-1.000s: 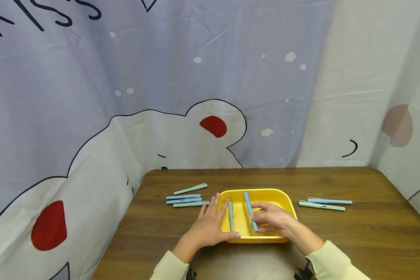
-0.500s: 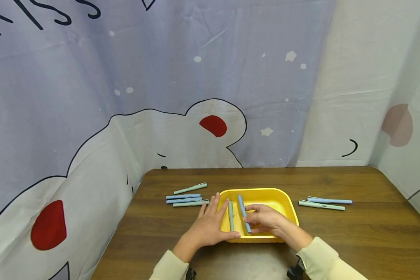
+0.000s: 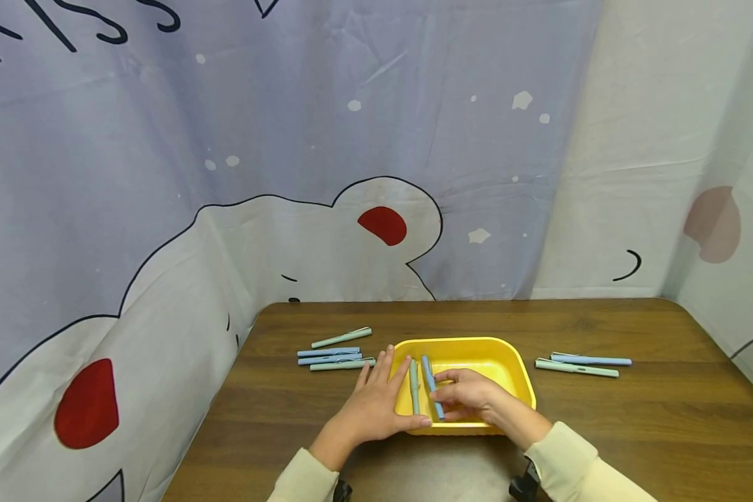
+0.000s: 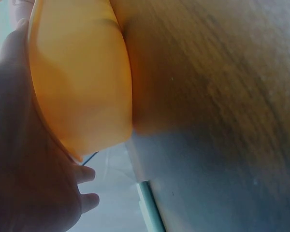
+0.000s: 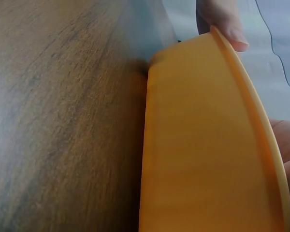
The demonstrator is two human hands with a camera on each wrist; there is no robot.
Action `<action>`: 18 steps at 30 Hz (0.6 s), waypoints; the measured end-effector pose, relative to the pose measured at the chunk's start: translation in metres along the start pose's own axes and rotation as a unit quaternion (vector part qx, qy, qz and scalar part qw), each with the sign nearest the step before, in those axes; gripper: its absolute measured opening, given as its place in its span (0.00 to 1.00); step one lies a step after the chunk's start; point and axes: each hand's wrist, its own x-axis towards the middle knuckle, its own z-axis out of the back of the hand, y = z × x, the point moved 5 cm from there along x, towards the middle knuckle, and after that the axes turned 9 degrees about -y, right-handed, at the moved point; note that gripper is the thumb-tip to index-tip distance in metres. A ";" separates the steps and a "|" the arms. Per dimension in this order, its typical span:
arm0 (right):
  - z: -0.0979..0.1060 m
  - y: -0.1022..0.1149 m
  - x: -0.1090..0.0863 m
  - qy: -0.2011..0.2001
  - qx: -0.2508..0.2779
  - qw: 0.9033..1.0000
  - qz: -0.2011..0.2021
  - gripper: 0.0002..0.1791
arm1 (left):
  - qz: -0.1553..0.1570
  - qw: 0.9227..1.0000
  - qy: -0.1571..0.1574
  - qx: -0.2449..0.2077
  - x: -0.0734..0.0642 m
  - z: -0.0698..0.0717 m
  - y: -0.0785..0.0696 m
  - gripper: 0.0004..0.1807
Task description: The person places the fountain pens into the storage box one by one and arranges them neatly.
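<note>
A yellow tray (image 3: 489, 352) stands on the table before me. My left hand (image 3: 376, 411) rests on its left rim, fingers straight and spread, thumb along the near edge. Inside the tray, a green pen (image 3: 414, 387) lies lengthwise beside that hand. My right hand (image 3: 470, 396) reaches into the tray and pinches a blue pen (image 3: 428, 369) just right of the green one, slightly slanted. Whether the blue pen touches the tray floor, I cannot tell. In both wrist views the tray's outer wall (image 4: 82, 72) fills much of the picture and hides the pens inside.
Left of the tray lie several pens, blue (image 3: 328, 353) and green (image 3: 341, 338). On the right, a blue pen (image 3: 592, 360) and a green pen (image 3: 577, 369) lie side by side. A printed curtain (image 3: 288, 139) hangs behind the wooden table (image 3: 684, 404).
My right hand has moved left inside the tray, bringing the blue pen closer to the green pen. My left hand has stayed on the rim.
</note>
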 end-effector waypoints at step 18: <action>-0.009 0.000 0.002 -0.010 -0.033 0.999 0.003 0.25 | -0.001 1.000 -0.002 -0.001 0.000 0.000 0.000 0.62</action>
